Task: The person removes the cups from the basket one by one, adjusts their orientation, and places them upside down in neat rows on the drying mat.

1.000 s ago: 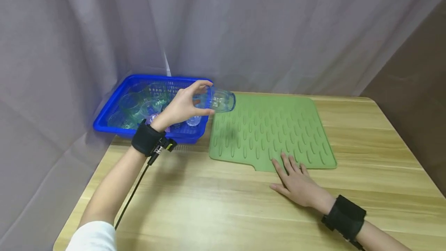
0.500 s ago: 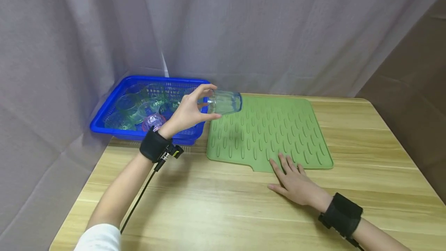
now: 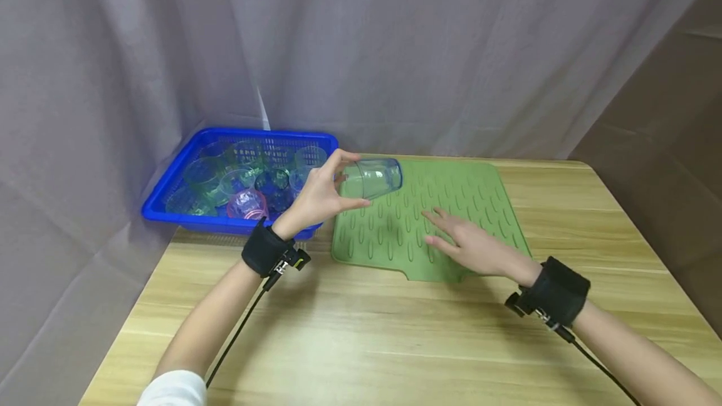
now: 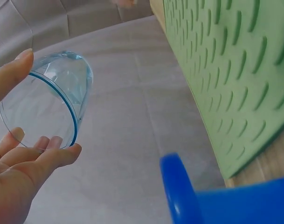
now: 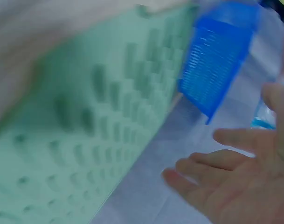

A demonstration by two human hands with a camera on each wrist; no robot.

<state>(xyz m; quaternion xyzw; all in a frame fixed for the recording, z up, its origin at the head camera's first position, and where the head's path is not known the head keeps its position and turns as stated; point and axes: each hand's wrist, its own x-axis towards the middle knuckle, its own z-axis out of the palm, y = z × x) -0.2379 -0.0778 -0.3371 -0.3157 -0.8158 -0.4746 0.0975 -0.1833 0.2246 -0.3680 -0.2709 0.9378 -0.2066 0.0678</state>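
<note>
L. hand (image 3: 318,196): grasping 1 clear glass (image 3: 380,178), approx. horiz., seen against L. part of green mat (image 3: 369,254) in head view. R. hand (image 3: 474,244): nothing held, fingers extended, nr. mat. Blue basket (image 3: 209,225), on tabletop (image 3: 350,337): head view only gives contents, i.e. asst. clear & greenish cups (image 3: 203,172) plus 1 pink-rimmed cup (image 3: 247,204). L. wrist view adds glass's round mouth, fingertips at rim; basket there = blue edge only. R. wrist view (blurred): basket's slotted side.
</note>
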